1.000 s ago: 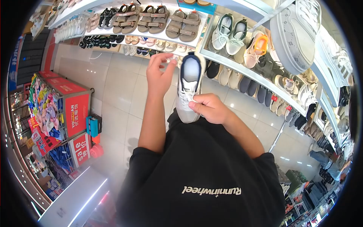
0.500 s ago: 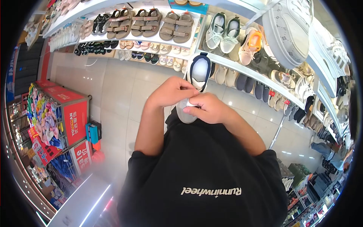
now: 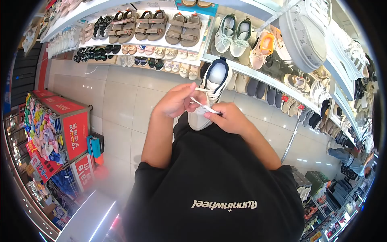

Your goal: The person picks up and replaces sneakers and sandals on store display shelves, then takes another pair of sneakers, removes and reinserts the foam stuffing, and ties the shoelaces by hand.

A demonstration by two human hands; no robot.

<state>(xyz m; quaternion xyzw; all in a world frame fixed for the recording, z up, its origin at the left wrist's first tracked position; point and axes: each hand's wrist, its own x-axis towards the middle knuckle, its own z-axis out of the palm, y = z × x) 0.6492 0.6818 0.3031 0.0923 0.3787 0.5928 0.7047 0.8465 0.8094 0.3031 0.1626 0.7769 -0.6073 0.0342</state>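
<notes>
A white sneaker (image 3: 197, 122) with a navy-lined collar is in front of my chest, its toe toward me and its heel pointing away. A white shoelace (image 3: 200, 105) runs across the top of the shoe between my hands. On the left, my left hand (image 3: 178, 101) is closed on a length of the lace, its thumb raised and a lace end sticking out past the fingers. Close to the shoe's right side, my right hand (image 3: 229, 117) pinches the lace between thumb and fingers. What supports the shoe from below is hidden.
Shelves of sandals (image 3: 151, 25) and green-lined sneakers (image 3: 236, 34) stand ahead. A grey-white shoe (image 3: 302, 36) hangs close at upper right. To the left is a red-sided display bin (image 3: 75, 131) with colourful goods. A white counter (image 3: 82, 220) is at lower left.
My hands have moved apart, with the left drawing back to the left. The lace now shows stretched between them, and more of the shoe's upper is visible.
</notes>
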